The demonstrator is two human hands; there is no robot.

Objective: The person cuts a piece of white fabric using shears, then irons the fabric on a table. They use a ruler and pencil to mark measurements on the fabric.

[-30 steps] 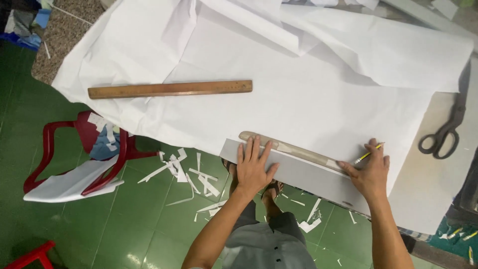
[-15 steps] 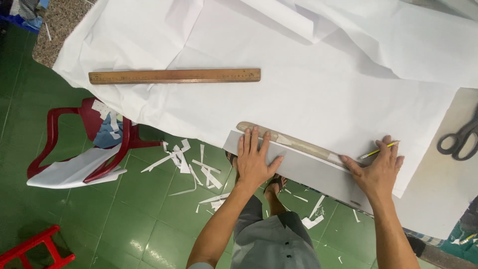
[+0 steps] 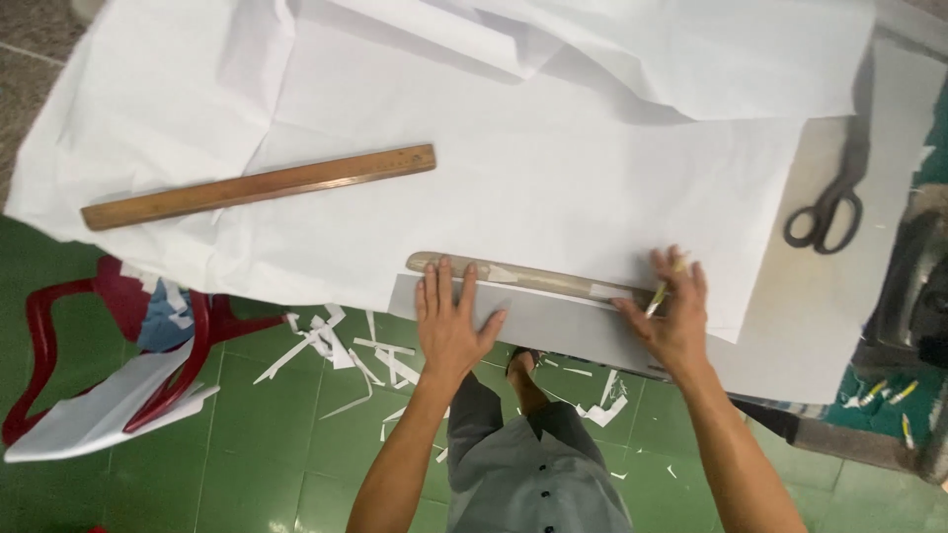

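Note:
My left hand [image 3: 449, 321] lies flat with fingers spread on a grey card strip [image 3: 553, 331] at the table's near edge. A curved pale ruler [image 3: 513, 273] rests along the strip's far side, on the large white paper sheet [image 3: 513, 168]. My right hand [image 3: 671, 316] holds a thin yellow pencil [image 3: 660, 293], its tip touching the paper by the ruler's right end.
A long wooden straightedge [image 3: 262, 186] lies on the paper at the left. Black scissors [image 3: 825, 212] rest on the bare tabletop at the right. Below the table, a red plastic chair [image 3: 118, 345] and several white paper scraps [image 3: 346, 355] sit on green floor tiles.
The view has shifted slightly. My right hand and pencil have slid a little left along the ruler. My left hand stays pressed on the strip.

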